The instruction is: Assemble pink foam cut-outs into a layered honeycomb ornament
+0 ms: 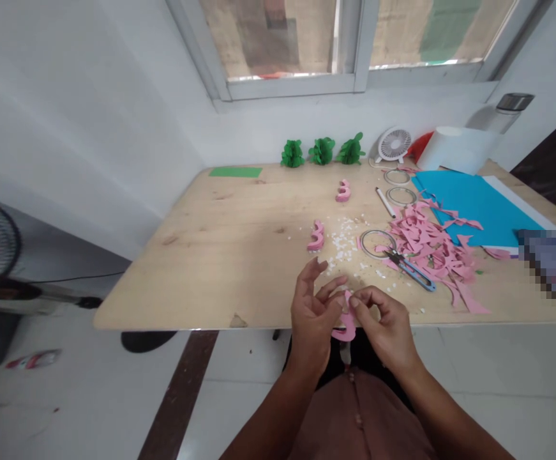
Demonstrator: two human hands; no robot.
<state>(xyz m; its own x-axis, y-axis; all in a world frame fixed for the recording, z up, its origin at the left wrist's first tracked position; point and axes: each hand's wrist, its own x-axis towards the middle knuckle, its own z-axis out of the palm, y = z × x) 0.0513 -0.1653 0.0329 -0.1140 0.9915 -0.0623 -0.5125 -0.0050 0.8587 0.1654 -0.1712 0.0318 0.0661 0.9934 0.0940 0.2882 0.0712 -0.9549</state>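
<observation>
A curved pink paper cutout is pinched between both hands just over the table's front edge. My left hand grips its upper left side with thumb and a finger, the other fingers raised and apart. From the right, my right hand pinches the top of the same cutout with thumb and forefinger. Beyond the hands lie two stacks of similar pink pieces, a nearer one and a farther one. Small white scraps are scattered beside the nearer stack.
Blue-handled thread snips lie by a tape roll and a heap of pink paper offcuts. Behind are a white marker, blue sheets, a small fan, green paper shapes and a green strip.
</observation>
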